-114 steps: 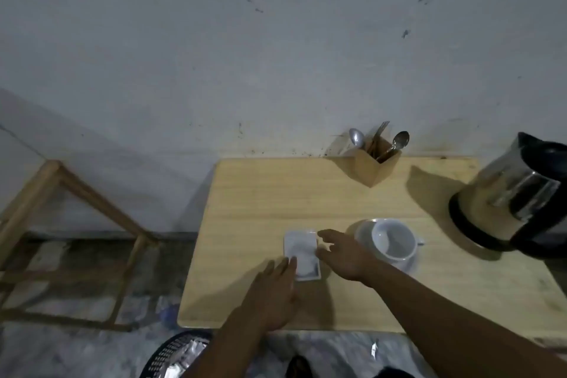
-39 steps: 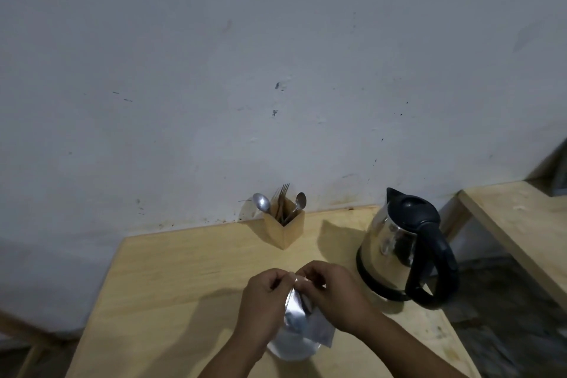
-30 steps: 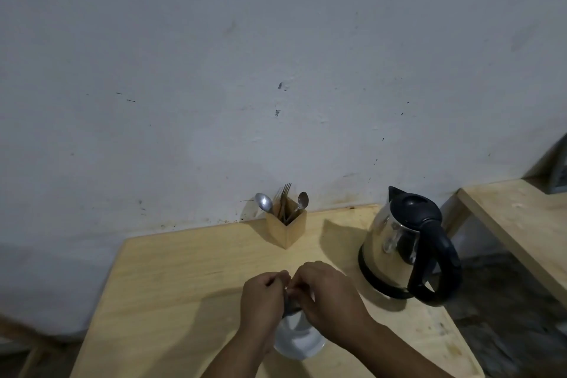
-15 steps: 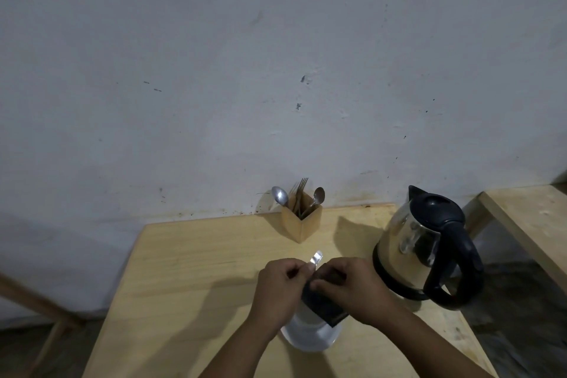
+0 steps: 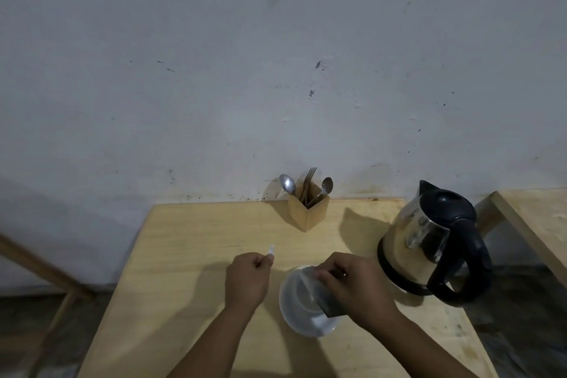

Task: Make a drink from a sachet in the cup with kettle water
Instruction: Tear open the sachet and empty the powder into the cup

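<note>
Low in the frame, right of centre, the right hand pinches one dark sachet and tilts it over the single white cup, its torn mouth just above the rim. Left of the cup, the left hand is closed on one small torn-off strip, which pokes up from the fingertips. The sachet looks light, thin and crinkly; I judge it best held by its lower edge with a gentle squeeze, so the powder slides out without puffing. The cup is probably ceramic and breakable, steady on the desk. One steel kettle stands at the right; it is likely heavy and hot, so take it by the black handle. Behind, at the wall, one wooden holder carries two spoons and a fork.
</note>
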